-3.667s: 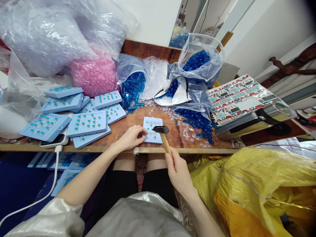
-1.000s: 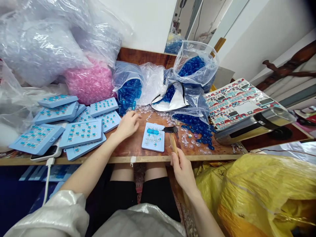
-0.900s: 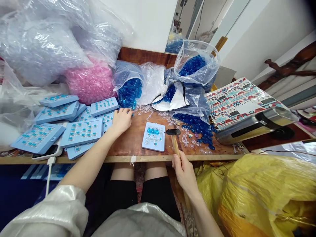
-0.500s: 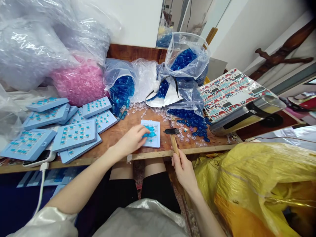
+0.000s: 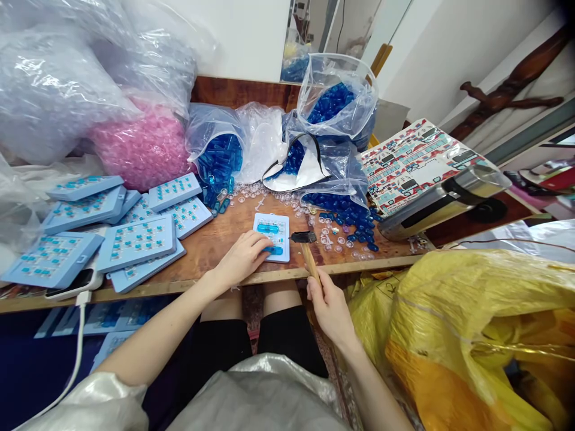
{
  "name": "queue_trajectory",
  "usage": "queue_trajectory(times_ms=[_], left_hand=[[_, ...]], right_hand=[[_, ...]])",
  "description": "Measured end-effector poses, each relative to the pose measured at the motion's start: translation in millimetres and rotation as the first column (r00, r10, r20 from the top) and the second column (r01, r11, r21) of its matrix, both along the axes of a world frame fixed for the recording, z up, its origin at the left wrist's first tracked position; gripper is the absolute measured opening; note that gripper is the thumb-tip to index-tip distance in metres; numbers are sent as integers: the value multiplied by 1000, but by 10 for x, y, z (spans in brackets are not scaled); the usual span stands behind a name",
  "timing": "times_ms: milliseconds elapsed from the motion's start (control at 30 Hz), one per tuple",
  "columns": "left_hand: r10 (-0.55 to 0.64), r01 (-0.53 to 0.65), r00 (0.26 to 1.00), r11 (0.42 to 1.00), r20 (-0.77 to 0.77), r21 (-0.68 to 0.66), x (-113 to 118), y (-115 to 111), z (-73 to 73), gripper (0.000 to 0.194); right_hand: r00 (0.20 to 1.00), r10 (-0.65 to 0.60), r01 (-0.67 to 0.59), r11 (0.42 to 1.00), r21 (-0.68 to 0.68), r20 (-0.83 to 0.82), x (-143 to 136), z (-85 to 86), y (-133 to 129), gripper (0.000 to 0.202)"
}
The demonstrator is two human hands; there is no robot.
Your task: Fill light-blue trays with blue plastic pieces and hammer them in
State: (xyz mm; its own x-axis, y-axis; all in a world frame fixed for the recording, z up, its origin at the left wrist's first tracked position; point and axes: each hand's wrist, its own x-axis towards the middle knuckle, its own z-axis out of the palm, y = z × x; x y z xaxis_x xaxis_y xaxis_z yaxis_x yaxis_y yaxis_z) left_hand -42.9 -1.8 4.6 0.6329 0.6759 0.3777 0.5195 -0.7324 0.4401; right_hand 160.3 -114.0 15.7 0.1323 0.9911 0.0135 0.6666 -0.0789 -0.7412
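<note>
A light blue panel (image 5: 284, 226) lies flat near the table's front edge, with two translucent blue pieces on it, an upper one (image 5: 268, 228) and a lower one (image 5: 275, 250). My left hand (image 5: 245, 257) is at the panel's left side, its fingertips by the lower piece; whether they grip it I cannot tell. My right hand (image 5: 327, 302) is closed round the wooden handle of a hammer (image 5: 309, 258). The black hammer head (image 5: 303, 237) is just right of the panel.
Stacked blue panels (image 5: 137, 242) and a white phone or power bank (image 5: 81, 284) sit at the left. Bags of blue pieces (image 5: 220, 155) and a pink bag (image 5: 144, 143) stand behind. Loose clear discs, a metal flask (image 5: 431, 206) and a yellow sack (image 5: 471, 311) are at the right.
My left fingers have drawn back to the left and down, uncovering the upper blue piece. The hammer head has moved slightly left, closer to the panel. The view has shifted a little.
</note>
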Motion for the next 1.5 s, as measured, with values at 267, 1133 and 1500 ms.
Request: queue_trajectory(times_ms=[267,1133,1500], left_hand=[[112,-100,986,989,120,-107,8,-33,-38,18],[16,-10,983,999,-184,30,77,68,127,25],[58,-58,998,998,-24,-3,5,83,214,24]], right_hand=[[1000,29,-30,1000,-8,-6,-60,2,-8,39],[985,126,-124,992,-25,114,-88,3,-34,36],[999,-22,21,999,37,35,-50,84,-44,35]])
